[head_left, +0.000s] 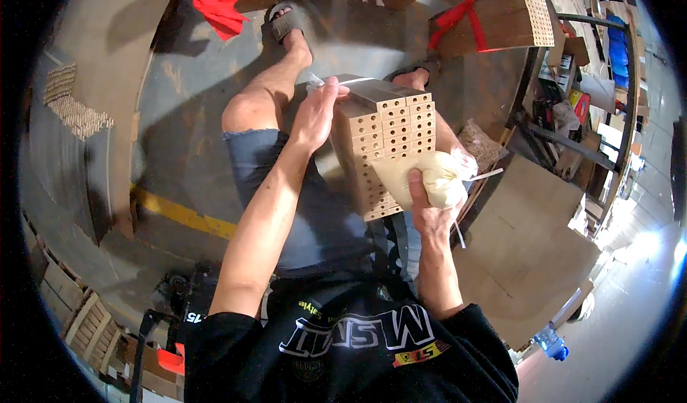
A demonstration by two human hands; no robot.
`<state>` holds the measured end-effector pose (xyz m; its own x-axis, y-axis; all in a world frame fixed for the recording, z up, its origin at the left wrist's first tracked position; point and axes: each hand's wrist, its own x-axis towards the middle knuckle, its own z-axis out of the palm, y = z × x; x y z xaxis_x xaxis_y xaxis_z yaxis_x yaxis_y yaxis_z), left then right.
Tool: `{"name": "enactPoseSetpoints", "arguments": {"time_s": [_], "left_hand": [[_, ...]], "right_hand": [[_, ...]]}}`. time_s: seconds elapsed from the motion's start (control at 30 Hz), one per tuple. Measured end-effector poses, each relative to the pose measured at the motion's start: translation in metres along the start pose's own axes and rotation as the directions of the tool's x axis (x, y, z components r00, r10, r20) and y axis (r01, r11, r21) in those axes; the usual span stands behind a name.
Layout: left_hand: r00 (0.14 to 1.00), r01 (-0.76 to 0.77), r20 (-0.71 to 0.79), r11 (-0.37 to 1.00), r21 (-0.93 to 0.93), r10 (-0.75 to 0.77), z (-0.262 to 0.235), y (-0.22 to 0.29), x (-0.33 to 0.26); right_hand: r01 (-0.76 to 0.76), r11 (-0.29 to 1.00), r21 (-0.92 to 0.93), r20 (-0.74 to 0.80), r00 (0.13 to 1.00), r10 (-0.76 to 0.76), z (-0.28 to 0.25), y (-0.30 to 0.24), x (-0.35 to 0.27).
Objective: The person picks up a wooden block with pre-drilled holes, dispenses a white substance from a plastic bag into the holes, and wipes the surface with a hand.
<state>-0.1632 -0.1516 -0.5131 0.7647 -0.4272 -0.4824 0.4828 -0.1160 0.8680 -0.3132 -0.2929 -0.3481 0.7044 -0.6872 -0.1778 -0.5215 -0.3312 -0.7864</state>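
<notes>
A stack of long brown bars with rows of holes in their ends (pixel 393 124) stands between my legs, its drilled end facing me. My right hand (pixel 433 213) is closed around a soft, pale yellow filled bag (pixel 429 174), the thumb pressing its side. The bag's tapered tip lies against the drilled end and covers some holes. White ties (pixel 486 175) stick out from its gathered end. On the stack's far left edge rests my left hand (pixel 320 113), fingers stretched out along it. A white strap (pixel 358 81) crosses the stack beside those fingers.
Wooden dowels lie in a pile (pixel 75 106) on the left board and in a bundle (pixel 481 144) beyond my right hand. Another drilled stack with red tape (pixel 494 23) stands far right. A cardboard sheet (pixel 522 238) and a loaded shelf (pixel 572 117) flank my right.
</notes>
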Motion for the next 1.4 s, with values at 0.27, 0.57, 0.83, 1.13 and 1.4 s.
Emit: {"name": "enactPoseSetpoints", "arguments": {"time_s": [0.27,0.57,0.83,1.13,1.4], "left_hand": [[0.999,-0.038,-0.015,0.999,0.015,0.038,0.002,0.005,-0.002],[1.000,-0.011,0.014,1.000,0.014,0.011,0.001,0.006,-0.002],[1.000,0.005,0.019,1.000,0.019,-0.005,0.000,0.004,0.000],[1.000,0.009,0.010,0.999,0.045,-0.010,0.001,0.011,-0.004],[1.000,-0.012,0.016,1.000,0.023,0.012,0.001,0.008,-0.002]], "right_hand": [[-0.066,0.997,-0.039,0.056,0.996,0.068,0.013,-0.002,0.004],[-0.064,0.998,0.024,0.004,0.998,0.064,0.006,0.005,-0.003],[-0.081,0.996,-0.047,0.030,0.996,0.083,-0.005,-0.012,-0.008],[-0.032,0.992,-0.125,0.069,0.997,0.041,0.008,0.013,-0.009],[-0.130,0.984,0.122,0.002,0.991,0.131,0.005,0.023,-0.014]]}}
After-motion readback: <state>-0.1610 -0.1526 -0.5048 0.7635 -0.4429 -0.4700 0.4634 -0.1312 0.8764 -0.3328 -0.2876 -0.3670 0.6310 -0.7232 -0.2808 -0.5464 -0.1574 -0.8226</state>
